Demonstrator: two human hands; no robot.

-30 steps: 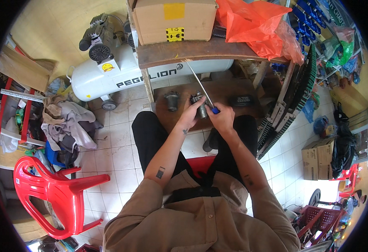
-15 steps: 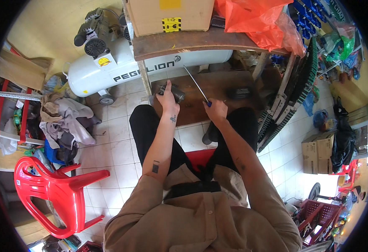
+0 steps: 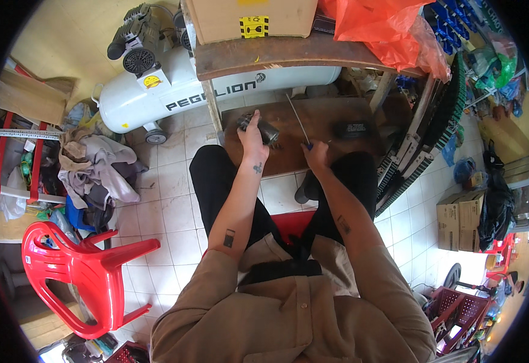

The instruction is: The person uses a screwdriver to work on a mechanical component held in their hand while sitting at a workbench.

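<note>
My left hand [image 3: 254, 143] grips a dark cylindrical metal part [image 3: 267, 134] above the left side of the brown wooden lower shelf [image 3: 301, 163]; its fingers partly hide the part. To its right, my right hand [image 3: 318, 155] is closed on the blue handle of a screwdriver [image 3: 296, 112], whose long thin shaft points up and away from me, apart from the metal part. A flat black case [image 3: 352, 128] lies at the shelf's right. Some small dark items near the left hand are too small to make out.
Above are a cardboard box [image 3: 255, 12] and orange plastic bags [image 3: 379, 27]. A white compressor tank [image 3: 134, 103] lies behind. A red chair [image 3: 77, 284] and piled cloth [image 3: 92, 163] stand left. Long black tracks [image 3: 425, 157], cartons [image 3: 458, 221] and red crates [image 3: 455, 314] are right.
My hands, together around a metal part a second ago, are now apart. The left moved left with a part to where another cylinder stood, which no longer shows separately. The screwdriver moved slightly right.
</note>
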